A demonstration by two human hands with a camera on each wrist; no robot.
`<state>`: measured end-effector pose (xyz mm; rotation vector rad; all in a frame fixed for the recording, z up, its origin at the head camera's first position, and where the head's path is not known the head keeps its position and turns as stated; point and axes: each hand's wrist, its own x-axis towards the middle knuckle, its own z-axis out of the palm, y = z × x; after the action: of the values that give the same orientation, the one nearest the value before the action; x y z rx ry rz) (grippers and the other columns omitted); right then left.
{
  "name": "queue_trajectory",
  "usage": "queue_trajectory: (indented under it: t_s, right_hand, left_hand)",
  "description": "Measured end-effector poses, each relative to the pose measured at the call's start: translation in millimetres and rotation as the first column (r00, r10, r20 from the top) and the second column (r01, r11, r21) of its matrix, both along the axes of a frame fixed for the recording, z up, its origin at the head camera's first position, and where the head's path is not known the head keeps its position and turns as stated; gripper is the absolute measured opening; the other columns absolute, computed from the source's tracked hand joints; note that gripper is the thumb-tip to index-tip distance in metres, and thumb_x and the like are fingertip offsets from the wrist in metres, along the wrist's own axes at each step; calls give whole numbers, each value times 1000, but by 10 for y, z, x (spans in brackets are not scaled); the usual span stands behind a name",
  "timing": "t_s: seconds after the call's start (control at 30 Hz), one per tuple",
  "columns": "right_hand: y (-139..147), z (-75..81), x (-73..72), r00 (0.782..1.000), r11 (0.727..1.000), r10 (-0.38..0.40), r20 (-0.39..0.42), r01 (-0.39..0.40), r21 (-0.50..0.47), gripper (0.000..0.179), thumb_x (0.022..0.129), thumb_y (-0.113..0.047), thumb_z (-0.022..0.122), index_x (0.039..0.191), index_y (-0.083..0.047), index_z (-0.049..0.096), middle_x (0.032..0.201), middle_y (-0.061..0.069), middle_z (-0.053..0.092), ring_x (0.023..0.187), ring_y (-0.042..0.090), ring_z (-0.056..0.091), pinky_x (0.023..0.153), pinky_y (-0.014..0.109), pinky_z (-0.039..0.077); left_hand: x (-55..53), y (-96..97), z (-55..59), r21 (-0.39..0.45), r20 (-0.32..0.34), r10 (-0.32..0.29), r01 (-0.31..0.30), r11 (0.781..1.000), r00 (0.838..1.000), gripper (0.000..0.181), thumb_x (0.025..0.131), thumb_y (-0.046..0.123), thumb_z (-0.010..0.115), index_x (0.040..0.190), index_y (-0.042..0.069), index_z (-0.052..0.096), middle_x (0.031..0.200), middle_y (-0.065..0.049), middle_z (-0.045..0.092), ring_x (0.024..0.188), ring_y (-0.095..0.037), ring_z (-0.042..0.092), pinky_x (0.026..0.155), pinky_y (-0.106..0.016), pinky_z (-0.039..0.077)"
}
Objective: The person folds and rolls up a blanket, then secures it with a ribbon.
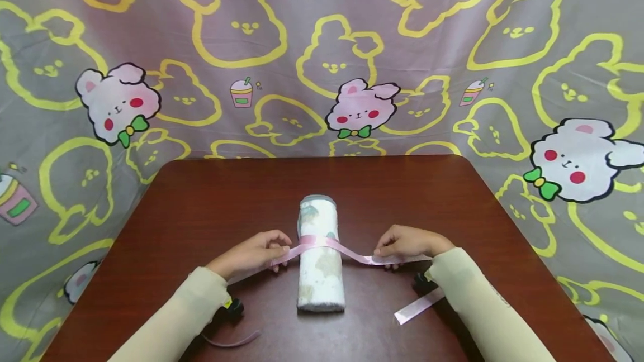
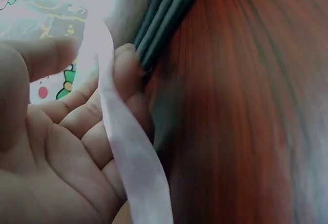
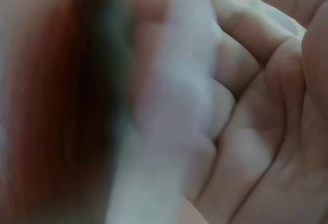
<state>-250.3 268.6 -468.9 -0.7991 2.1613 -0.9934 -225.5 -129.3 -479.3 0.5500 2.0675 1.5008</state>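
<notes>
A rolled-up white towel point(image 1: 322, 278) with faint green and tan patches lies lengthwise on the table. Around its middle passes a pink satin ribbon point(image 1: 314, 242), crossed over on top, its two ends leading out to either side. On the left end my left hand point(image 1: 259, 250) grips the ribbon close beside the roll. In the left wrist view that ribbon point(image 2: 130, 147) runs across the curled fingers. My right hand point(image 1: 407, 242), farther from the roll, pinches the other end between thumb and fingers. The right wrist view is blurred, with the ribbon point(image 3: 169, 116) passing over the fingers.
The dark red-brown wooden table point(image 1: 231, 189) has its far edge against a grey patterned cloth point(image 1: 302, 144). One loose ribbon tail point(image 1: 417, 306) lies under the right forearm, another tail point(image 1: 233, 344) near the left forearm. Each wrist carries a small black camera point(image 1: 234, 307).
</notes>
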Motion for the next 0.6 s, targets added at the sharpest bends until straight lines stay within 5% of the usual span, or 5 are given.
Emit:
queue_trajectory:
  t_s: [0.1, 0.23, 0.33, 0.6]
  right_hand:
    - [-136, -24, 42, 997, 1000, -2, -72, 0, -23, 19, 98, -25, 60, 102, -13, 74, 86, 1, 70, 75, 13, 64, 70, 29, 51]
    - [-436, -77, 65, 989, 988, -119, -93, 109, -106, 26, 98, -28, 60, 113, -9, 68, 95, 3, 69, 85, 17, 65, 73, 33, 53]
    - [-610, -103, 94, 985, 976, -161, -63, 149, -158, 25, 98, -29, 60, 111, -8, 66, 88, 5, 68, 79, 19, 64, 69, 33, 52]
    - [-737, -120, 111, 976, 984, -155, -155, 138, -112, 16, 93, -28, 68, 99, -13, 63, 71, -4, 59, 64, 9, 54, 59, 26, 45]
  left_hand:
    - [-39, 97, -12, 41, 9, -26, 26, 999, 1000, 30, 100, 19, 58, 116, -4, 50, 91, -18, 68, 75, -30, 66, 71, -40, 54]
    - [-55, 201, -21, 102, 37, 28, -32, 994, 999, 30, 99, 20, 59, 114, -3, 47, 91, -17, 66, 80, -34, 66, 74, -43, 54]
    - [-44, 279, -19, 132, 69, 71, -80, 988, 995, 31, 98, 21, 60, 114, -2, 46, 89, -17, 66, 78, -35, 66, 73, -43, 54]
    - [-3, 382, 6, 177, 85, 105, -119, 977, 991, 38, 95, 15, 64, 121, -1, 43, 77, -14, 63, 64, -24, 61, 63, -38, 53]
